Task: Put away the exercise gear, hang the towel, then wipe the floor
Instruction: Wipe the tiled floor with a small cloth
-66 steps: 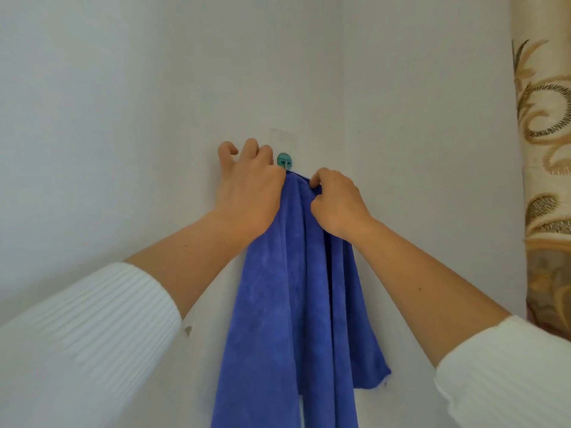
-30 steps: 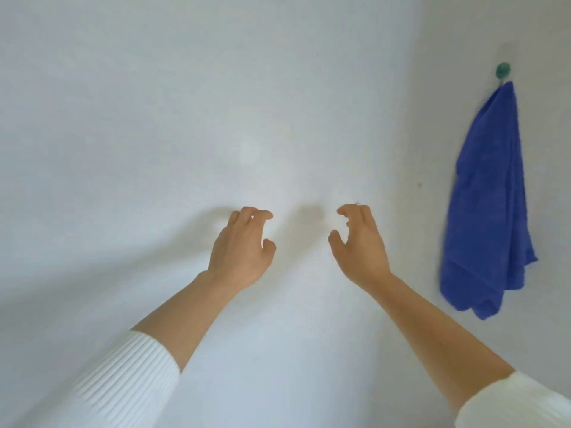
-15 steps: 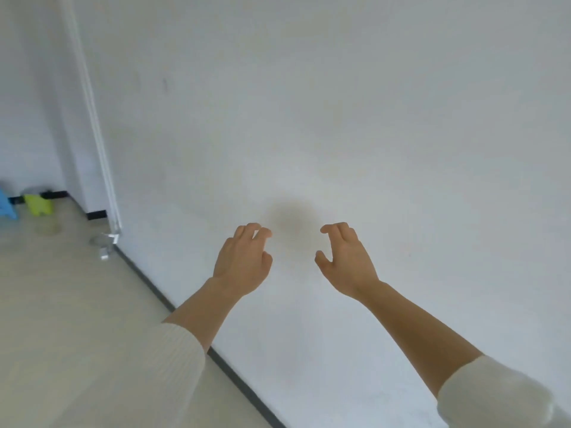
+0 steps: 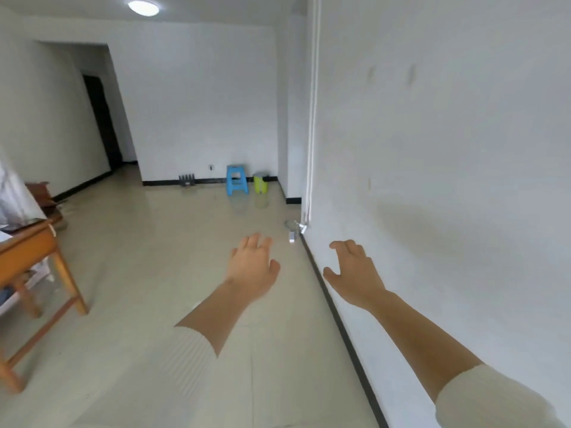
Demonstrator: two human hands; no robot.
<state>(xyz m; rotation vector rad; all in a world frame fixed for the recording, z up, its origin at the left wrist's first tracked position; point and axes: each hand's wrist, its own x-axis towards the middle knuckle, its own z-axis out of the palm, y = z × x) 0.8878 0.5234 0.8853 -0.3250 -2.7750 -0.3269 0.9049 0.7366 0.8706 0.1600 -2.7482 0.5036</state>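
Head view, looking down a long room.

The floor (image 4: 148, 273) fills the lower left and centre. It is pale beige tile with faint grout lines and a glossy finish, and it shows soft reflections near the far end. On the right it meets the white wall (image 4: 448, 149) along a black skirting strip (image 4: 340, 322).

The left hand (image 4: 253, 267) is stretched forward over the floor, back of the hand up. Its fingers are spread and only slightly bent, the grip is slack, and it holds nothing. The right hand (image 4: 355, 273) is also out in front, seen against the foot of the wall just right of the skirting. Its thumb is splayed and its fingers loosely bent, the grip is open, and it holds nothing. The hands are apart and touch nothing. The forearms are bare, with a white ribbed left sleeve (image 4: 188, 359) and a white right sleeve (image 4: 488, 400) pushed up.

A thin white pipe (image 4: 312, 118) runs down the wall corner. A small white object (image 4: 292, 236) lies on the floor at its foot, too small to identify.

A blue plastic stool (image 4: 237, 180) stands by the far wall with a yellow-green bin (image 4: 260, 183) just beside it, both on the floor. A small dark item (image 4: 187, 180) sits against the skirting to the left of the stool.

A wooden worktop (image 4: 27, 245) with orange-brown legs is at the left edge, with pale things on top that are cut off by the frame.

There is a dark doorway (image 4: 100, 118) at far left and a round ceiling light (image 4: 143, 7) above.
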